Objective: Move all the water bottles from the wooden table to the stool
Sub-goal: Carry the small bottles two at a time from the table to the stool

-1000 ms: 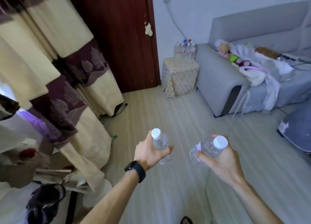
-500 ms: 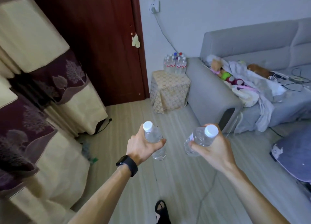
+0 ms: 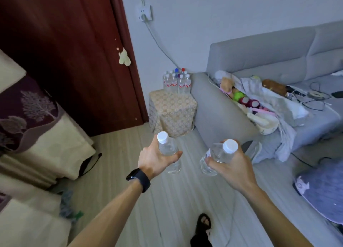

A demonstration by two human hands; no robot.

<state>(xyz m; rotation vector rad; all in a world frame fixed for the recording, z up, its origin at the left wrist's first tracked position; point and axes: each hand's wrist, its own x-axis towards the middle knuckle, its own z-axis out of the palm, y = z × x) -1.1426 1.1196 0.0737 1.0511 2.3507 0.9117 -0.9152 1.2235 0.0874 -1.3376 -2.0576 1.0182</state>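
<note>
My left hand grips a clear water bottle with a white cap, held nearly upright over the floor. My right hand holds a second clear white-capped bottle, tilted with its cap toward me. Ahead stands the stool, draped in a patterned cloth, between the door and the sofa arm. Several water bottles with red and white labels stand together on its top. The wooden table is out of view.
A dark red door is on the left, with patterned curtains beside it. A grey sofa piled with toys, clothes and cables fills the right. A cushion lies at the lower right. My sandalled foot is on the pale plank floor.
The stool and sofa have come closer and larger in view as I walked toward them. Both hands keep holding their bottles in the same way.
</note>
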